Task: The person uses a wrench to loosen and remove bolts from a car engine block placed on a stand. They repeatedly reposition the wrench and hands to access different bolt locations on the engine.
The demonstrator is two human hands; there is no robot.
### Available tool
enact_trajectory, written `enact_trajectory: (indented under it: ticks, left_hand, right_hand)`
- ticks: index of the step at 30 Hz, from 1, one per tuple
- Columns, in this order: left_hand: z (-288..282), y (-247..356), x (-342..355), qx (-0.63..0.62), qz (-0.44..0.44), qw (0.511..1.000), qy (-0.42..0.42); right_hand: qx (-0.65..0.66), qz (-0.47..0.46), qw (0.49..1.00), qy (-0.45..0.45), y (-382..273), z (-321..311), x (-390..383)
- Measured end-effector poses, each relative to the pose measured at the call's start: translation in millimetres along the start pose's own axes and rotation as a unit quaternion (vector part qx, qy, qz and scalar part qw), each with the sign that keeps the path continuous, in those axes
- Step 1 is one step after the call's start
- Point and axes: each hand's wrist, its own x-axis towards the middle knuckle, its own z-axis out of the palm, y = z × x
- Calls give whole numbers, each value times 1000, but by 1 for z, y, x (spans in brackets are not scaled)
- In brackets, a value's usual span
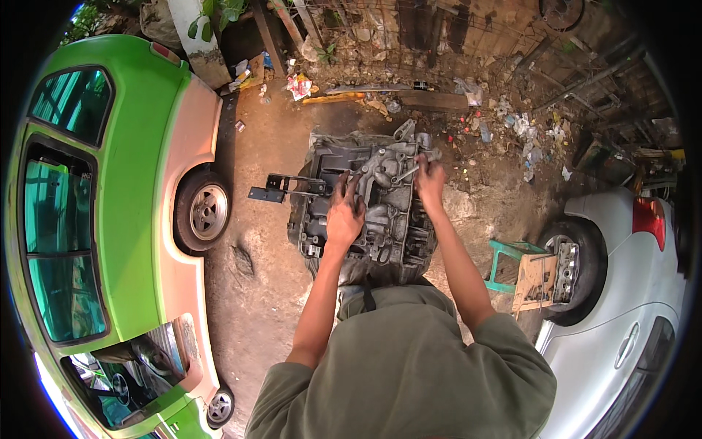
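Observation:
An engine block [380,212], grey and greasy with its open workings facing up, lies in front of me. On its left part rests my left hand [345,214], fingers stretched forward over the dark metal, with nothing seen in its grasp. My right hand [430,180] is at the block's far right edge, fingers curled round one end of a silver wrench [404,174]. The wrench slants across the top of the block, its other end over the engine parts. From the block's left side sticks out a black metal bracket [281,186].
A green and pink car [131,146] stands at my left, a silver car [629,300] at my right. Beside the silver car, a small green stool [504,263] carries a wooden board and a metal engine part [565,272]. Litter [523,132] and planks [435,99] lie beyond the block.

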Motion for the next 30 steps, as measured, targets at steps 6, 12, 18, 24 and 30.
enact_trajectory:
  ticks: [6, 12, 18, 24, 30]
  left_hand:
    - [0, 0, 0, 7, -2, 1000, 2]
    - [0, -1, 1, 7, 1, 1000, 0]
    - [2, -5, 0, 12, -1, 1000, -5]
    - [4, -7, -1, 12, -4, 1000, -5]
    - [1, -5, -1, 6, -4, 1000, -12]
  right_hand:
    - [-217, -41, 952, -211, -18, 21, 75]
    - [-107, -57, 967, -222, -39, 20, 84]
    - [264, 18, 961, -85, -31, -29, 15]
    - [297, -48, 952, -55, -7, -25, -65]
    - [257, -36, 964, -56, -6, -7, -97]
